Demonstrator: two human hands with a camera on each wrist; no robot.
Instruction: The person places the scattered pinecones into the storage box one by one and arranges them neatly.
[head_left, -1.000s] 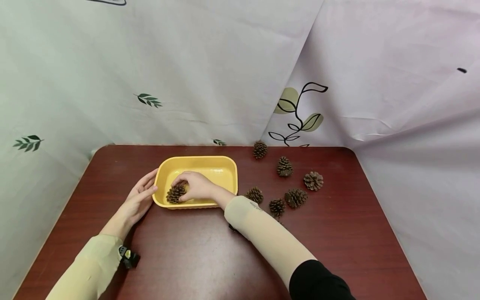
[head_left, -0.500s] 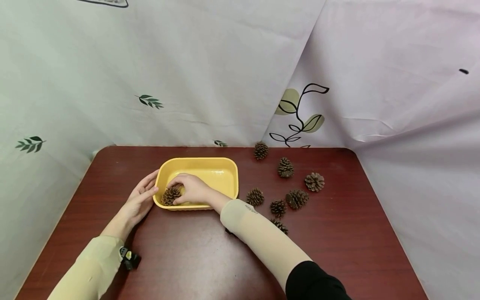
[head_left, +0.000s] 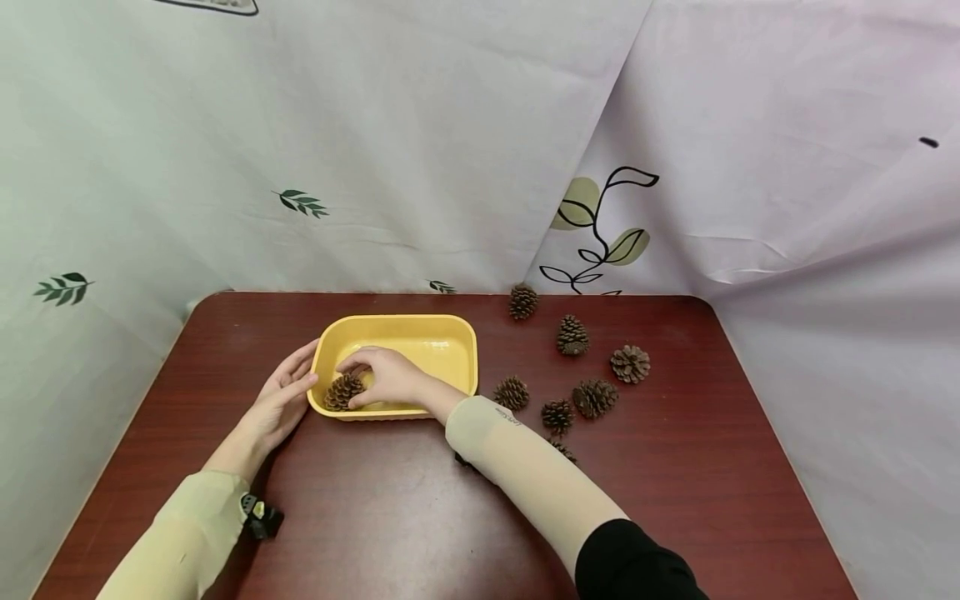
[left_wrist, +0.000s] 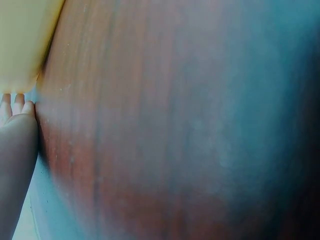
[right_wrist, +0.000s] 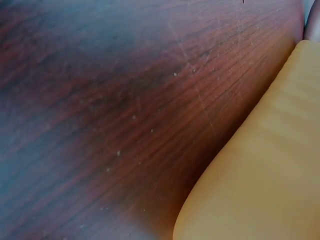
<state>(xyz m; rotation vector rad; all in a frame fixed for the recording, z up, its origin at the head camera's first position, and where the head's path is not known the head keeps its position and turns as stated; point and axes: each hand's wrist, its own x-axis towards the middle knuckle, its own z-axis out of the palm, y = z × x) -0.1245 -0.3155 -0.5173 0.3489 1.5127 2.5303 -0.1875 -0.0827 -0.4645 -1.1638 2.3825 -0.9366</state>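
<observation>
A yellow rectangular basin [head_left: 435, 354] stands near the table's far edge, left of middle. Inside its near left corner is a brown pine cone [head_left: 343, 393]. My right hand [head_left: 393, 379] reaches over the near rim and holds this cone between thumb and curled fingers. Outside the left wall, my left hand [head_left: 273, 404] touches the basin with its fingers extended and thumb at the rim. In the left wrist view, fingertips [left_wrist: 19, 100] meet the basin's outer wall [left_wrist: 25, 45]. Only the outer wall [right_wrist: 270, 185] shows in the right wrist view; the right hand's grasp is hidden there.
Several pine cones [head_left: 595, 399] lie scattered right of the basin on the dark red wooden table [head_left: 360, 517]. One cone [head_left: 562, 451] is partly covered by the right forearm. A printed white cloth [head_left: 420, 167] hangs behind the table.
My right hand has shifted the pine cone slightly left, closer to the basin's corner; in the last half second it hardly moves. The left hand and basin stay in place.
</observation>
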